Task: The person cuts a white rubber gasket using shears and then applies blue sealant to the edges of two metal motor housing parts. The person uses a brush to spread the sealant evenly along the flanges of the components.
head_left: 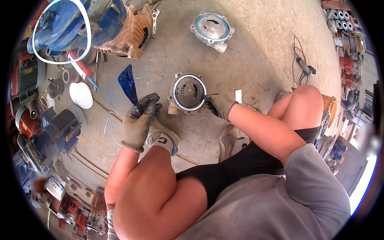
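Note:
In my gloved left hand (140, 120) is a dark blue plastic bag (127, 85), gripped at its narrow lower end and standing up from my fingers. My gloved right hand (221, 106) has its fingers bent together at the right rim of a round metal housing (188, 93). This housing lies face up on the floor, with a pale ring round its edge and slots and holes in its darker middle. Whether those fingers pinch something small is hidden. Farther off lies a similar silvery metal cover (212, 27), with a blue ring on its face.
A large blue and rusty machine casing (110, 30) stands at far left, a white ring (89, 24) over it. A red sealant tube (80, 66), white discs (81, 95) and a wrench (155, 22) lie nearby. A corded tool (305, 67) rests at right; motors (60, 132) crowd the left.

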